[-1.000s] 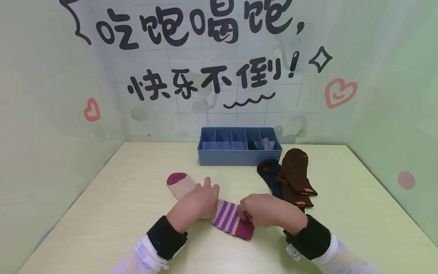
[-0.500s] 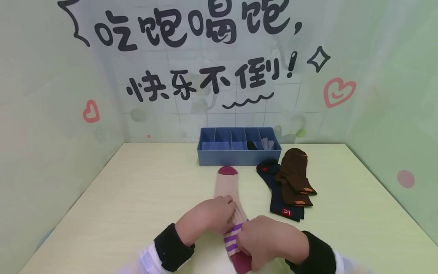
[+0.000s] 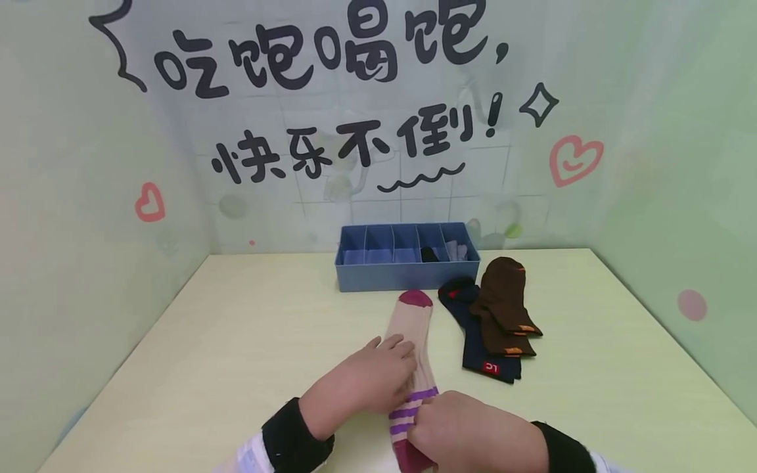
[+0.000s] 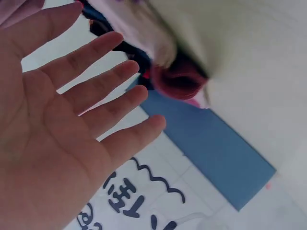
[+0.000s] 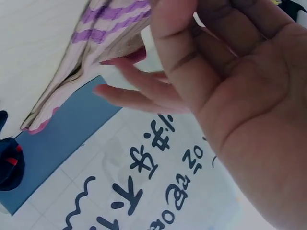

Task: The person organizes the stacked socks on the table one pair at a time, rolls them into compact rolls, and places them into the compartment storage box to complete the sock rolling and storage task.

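Note:
A pale pink sock (image 3: pixel 414 325) with purple stripes and a maroon toe lies lengthwise, its toe pointing at the blue box. My left hand (image 3: pixel 378 378) rests on the middle of the sock from the left. In the left wrist view that hand (image 4: pixel 62 115) has its fingers straight and spread, beside the sock's maroon toe (image 4: pixel 175 79). My right hand (image 3: pixel 473 430) pinches the sock's near end, by the maroon cuff (image 3: pixel 410 456), partly covering the stripes. Curled fingers show on the right hand (image 5: pixel 225 81) in the right wrist view, the striped part (image 5: pixel 112 19) running up to the thumb.
At the back stands a blue divided box (image 3: pixel 408 277), with a black item (image 3: pixel 428 255) and a grey item (image 3: pixel 455 251) in its right compartments. To the sock's right lie navy socks (image 3: pixel 476 341) and brown socks (image 3: pixel 503 295), overlapping. Printed curtains enclose the table (image 3: pixel 236 341).
The sock has turned from a slant to lying lengthwise, its toe swinging right toward the box. My right hand has drawn the cuff nearer; my left hand has moved right along with the sock.

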Available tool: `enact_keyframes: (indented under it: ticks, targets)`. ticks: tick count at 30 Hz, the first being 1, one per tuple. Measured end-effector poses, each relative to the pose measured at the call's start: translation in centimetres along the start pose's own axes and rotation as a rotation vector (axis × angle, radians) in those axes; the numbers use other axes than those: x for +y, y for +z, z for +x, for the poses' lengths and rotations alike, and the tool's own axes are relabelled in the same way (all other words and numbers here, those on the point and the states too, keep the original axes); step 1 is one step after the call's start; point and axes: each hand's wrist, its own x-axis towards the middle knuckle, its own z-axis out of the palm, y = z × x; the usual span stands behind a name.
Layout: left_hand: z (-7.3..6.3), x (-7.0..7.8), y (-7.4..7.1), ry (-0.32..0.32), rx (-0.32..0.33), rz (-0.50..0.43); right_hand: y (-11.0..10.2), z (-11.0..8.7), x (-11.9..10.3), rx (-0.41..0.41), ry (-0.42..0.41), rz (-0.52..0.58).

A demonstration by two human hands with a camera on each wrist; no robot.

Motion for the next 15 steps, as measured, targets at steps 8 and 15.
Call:
enact_keyframes:
  ticks: [8, 15]
  targets:
    - [-2.2, 1.0, -1.0, 0.107, 0.007, -0.193, -1.0, 0.6, 2.8, -0.032, -0.056, 0.338]
    - [-3.1, 1.8, -0.9, 0.292, 0.046, -0.182, -1.1, 0.8, 4.1, -0.004, 0.023, 0.564]
